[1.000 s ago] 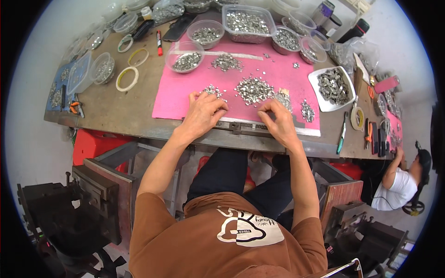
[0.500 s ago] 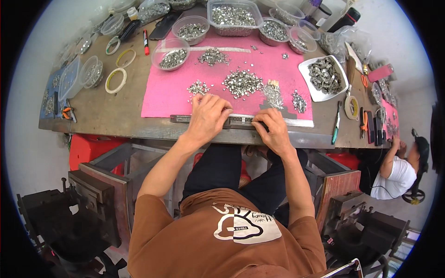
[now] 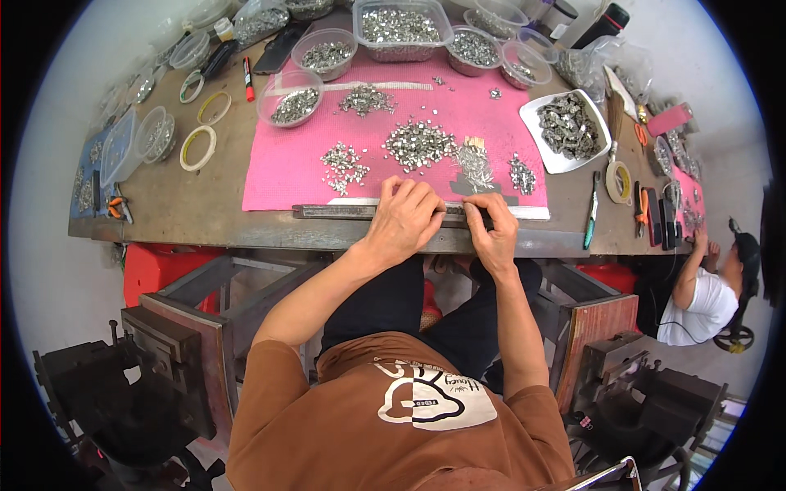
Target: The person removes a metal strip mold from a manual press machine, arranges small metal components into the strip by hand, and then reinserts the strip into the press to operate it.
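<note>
A long dark metal bar (image 3: 336,211) lies along the front edge of the pink mat (image 3: 270,176). My left hand (image 3: 407,219) is over the bar's middle, its fingers bent and closed at the tips; what they pinch is hidden. Close to its right, my right hand (image 3: 493,227) has thumb and fingers closed on the bar. Beyond the hands lie a large heap of small shiny metal pieces (image 3: 419,145), a looser heap of pieces (image 3: 344,169), a pile of thin silvery pieces (image 3: 475,166) and a small dark-silver pile (image 3: 521,175).
Clear tubs of metal pieces, such as a rectangular tub (image 3: 403,51), line the back. A white dish (image 3: 532,123) holds darker pieces. Tape rolls (image 3: 197,148), a red marker (image 3: 249,79) and a toothbrush (image 3: 591,219) lie around. Another person (image 3: 700,303) sits at far right.
My left hand has slid right along the bar, close to my right hand, uncovering the bar's left part. The right hand has barely shifted. The bench view has moved slightly left.
</note>
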Demonstrator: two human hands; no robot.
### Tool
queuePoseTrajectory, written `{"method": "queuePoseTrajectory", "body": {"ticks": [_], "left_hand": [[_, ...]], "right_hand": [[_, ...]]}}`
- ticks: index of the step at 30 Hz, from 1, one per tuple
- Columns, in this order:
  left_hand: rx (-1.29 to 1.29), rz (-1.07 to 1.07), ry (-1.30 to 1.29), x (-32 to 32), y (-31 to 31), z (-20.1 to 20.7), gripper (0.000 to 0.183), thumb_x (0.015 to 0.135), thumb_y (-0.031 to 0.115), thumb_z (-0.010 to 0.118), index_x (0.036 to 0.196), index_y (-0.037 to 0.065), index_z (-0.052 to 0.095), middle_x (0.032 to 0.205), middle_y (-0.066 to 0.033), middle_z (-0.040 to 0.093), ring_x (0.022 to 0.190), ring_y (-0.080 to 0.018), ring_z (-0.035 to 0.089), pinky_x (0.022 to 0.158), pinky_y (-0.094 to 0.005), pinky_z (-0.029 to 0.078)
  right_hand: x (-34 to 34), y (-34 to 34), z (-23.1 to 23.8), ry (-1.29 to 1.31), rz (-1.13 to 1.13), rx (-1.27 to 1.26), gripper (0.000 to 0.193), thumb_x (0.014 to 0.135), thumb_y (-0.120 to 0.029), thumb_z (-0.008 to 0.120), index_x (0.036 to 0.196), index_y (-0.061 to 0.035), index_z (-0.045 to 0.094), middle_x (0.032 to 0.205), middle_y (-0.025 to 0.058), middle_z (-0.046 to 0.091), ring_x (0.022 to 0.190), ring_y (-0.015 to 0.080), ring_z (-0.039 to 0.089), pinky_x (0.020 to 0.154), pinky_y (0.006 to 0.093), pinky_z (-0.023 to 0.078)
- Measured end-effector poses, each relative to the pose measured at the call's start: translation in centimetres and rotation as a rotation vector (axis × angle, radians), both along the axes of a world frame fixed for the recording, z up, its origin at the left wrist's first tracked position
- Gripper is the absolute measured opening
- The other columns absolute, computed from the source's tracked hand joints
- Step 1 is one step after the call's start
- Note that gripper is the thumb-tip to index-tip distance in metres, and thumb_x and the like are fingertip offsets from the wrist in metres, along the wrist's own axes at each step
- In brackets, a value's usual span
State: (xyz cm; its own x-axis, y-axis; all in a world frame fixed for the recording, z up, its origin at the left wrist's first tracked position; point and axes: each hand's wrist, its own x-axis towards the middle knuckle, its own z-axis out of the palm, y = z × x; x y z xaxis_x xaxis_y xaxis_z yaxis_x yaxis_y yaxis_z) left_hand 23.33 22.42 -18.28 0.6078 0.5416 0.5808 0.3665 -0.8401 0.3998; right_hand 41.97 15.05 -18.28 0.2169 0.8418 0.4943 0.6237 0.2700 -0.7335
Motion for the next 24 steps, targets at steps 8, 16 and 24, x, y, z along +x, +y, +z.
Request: {"method": "queuePoseTrajectory", "body": {"ticks": [8, 16, 24], "left_hand": [[-0.063, 0.058, -0.038, -0.6, -0.9, 0.6, 0.012, 0.086, 0.015, 0.073, 0.095, 0.01, 0.066, 0.092, -0.0028, 0.063, 0.093, -0.0217, 0.06, 0.101, -0.046, 0.034], [-0.063, 0.271, 0.056, -12.8, 6.6, 2.3, 0.058, 0.076, 0.038, 0.085, 0.125, 0.013, 0.066, 0.13, -0.0089, 0.061, 0.124, -0.0305, 0.053, 0.108, -0.0483, 0.033], [-0.105, -0.005, 0.317, -13.3, 10.6, 0.6, 0.106, 0.07, 0.063, 0.081, 0.156, 0.018, 0.039, 0.161, -0.0136, 0.037, 0.15, -0.0398, 0.03, 0.122, -0.061, 0.022]], "right_hand": [[-0.4, 0.0, 0.4, -0.106, -0.019, 0.02, 0.01, 0.086, 0.002, 0.071, 0.096, -0.002, 0.069, 0.087, 0.0095, 0.068, 0.083, 0.0268, 0.063, 0.079, 0.0368, 0.046], [-1.7, 3.5, 1.5, -0.274, 0.133, 0.049, 0.013, 0.084, -0.003, 0.073, 0.096, -0.0046, 0.069, 0.093, 0.007, 0.066, 0.089, 0.0262, 0.062, 0.083, 0.0384, 0.044], [-4.9, 6.7, 1.9, -0.293, 0.216, 0.137, 0.013, 0.084, -0.003, 0.075, 0.096, -0.0064, 0.07, 0.092, 0.0073, 0.066, 0.088, 0.0256, 0.063, 0.084, 0.0382, 0.045]]}}
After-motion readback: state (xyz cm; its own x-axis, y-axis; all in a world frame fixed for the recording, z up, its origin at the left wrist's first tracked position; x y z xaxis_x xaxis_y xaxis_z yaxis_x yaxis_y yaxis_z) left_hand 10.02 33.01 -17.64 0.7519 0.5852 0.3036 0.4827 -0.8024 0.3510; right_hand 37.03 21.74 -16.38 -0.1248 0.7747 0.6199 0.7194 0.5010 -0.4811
